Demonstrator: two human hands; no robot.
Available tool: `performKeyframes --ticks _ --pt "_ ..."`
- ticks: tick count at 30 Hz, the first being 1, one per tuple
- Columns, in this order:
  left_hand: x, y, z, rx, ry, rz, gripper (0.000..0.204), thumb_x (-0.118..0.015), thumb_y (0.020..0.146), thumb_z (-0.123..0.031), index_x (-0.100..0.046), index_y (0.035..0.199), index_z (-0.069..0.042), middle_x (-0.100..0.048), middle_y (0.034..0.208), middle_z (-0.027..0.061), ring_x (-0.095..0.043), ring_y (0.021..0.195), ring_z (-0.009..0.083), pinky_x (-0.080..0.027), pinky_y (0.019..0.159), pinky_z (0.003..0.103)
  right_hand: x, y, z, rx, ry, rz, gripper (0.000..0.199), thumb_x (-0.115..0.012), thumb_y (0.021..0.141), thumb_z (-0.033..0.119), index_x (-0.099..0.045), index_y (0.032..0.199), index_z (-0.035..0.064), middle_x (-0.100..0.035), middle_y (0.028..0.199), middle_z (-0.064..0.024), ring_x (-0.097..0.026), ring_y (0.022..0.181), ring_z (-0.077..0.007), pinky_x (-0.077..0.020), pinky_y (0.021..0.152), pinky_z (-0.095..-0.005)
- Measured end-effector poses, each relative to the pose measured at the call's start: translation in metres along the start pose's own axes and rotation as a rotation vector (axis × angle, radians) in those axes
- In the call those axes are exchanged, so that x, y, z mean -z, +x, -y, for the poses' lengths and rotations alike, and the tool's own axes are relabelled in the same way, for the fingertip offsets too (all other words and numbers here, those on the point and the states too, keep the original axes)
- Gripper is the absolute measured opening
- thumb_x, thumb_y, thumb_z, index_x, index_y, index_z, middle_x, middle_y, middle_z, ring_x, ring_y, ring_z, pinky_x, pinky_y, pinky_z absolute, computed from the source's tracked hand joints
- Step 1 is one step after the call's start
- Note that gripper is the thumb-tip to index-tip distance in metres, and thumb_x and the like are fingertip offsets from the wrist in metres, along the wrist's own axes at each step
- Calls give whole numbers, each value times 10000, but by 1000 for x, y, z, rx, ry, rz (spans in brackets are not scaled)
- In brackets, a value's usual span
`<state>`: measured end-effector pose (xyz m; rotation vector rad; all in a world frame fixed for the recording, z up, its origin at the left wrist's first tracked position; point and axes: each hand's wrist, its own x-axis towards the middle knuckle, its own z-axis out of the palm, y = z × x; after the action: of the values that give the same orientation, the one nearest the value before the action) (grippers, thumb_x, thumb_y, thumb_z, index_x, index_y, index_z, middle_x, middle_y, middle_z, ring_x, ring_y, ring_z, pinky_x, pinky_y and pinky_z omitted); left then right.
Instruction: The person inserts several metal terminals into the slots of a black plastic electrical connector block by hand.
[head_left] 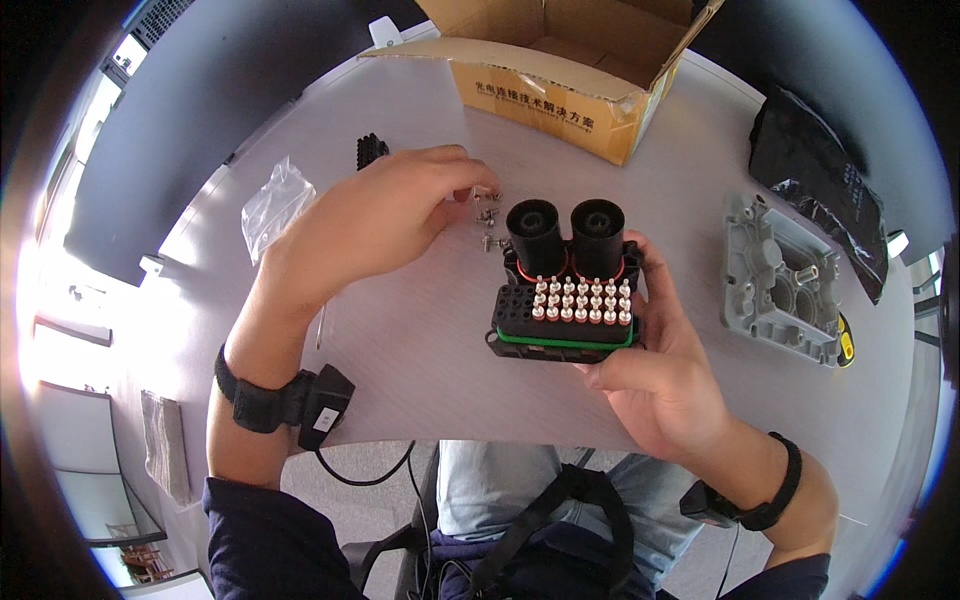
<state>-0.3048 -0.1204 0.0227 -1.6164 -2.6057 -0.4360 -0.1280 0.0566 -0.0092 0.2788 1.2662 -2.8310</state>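
Observation:
My right hand (pixel 665 370) grips a black multi-pin connector (pixel 512 318) from its right side, thumb at the lower edge and fingers behind. Rows of silver pins (pixel 583 300) stand up from its block; the holes at the block's left end have none. A green seal runs round the block. Behind it rise two black round sockets (pixel 535 235) with red rings at their bases. My left hand (pixel 395 205) is curled over the table left of the connector, its fingertips closed at small metal screws (pixel 487 217). What those fingertips hold cannot be made out.
An open cardboard box (pixel 545 95) stands at the back. On the right lie a grey metal housing (pixel 780 280), a black plastic bag (pixel 820 180) and a yellow-and-black tool (pixel 846 340). A clear bag (pixel 275 205) and a black ridged part (pixel 371 150) are on the left.

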Motion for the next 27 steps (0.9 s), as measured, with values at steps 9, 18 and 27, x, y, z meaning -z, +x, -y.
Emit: performKeyframes --ticks 9,18,27 --pt "5 -8 3 89 102 119 124 -574 899 -97 -595 990 -15 -614 960 135 -619 870 313 -490 764 383 1 0 0 -1 4 16 991 -467 559 -209 -216 1447 155 -441 1334 -100 -506 1200 -250 -434 928 -341" --pt "28 -4 -24 33 -73 -102 85 -628 864 -91 -574 896 -35 -593 778 62 -593 693 178 -481 637 297 4 1 -3 35 28 27 1007 -517 547 -194 -220 1443 157 -455 1328 -107 -487 1236 -265 -391 1021 -411" --pt "46 -20 -49 16 -123 564 341 -783 732 -281 -597 901 -51 -620 783 83 -636 734 215 -496 638 315 4 1 -4 10 28 27 984 -534 565 -165 -219 1444 144 -457 1326 -114 -474 1250 -265 -360 1056 -422"
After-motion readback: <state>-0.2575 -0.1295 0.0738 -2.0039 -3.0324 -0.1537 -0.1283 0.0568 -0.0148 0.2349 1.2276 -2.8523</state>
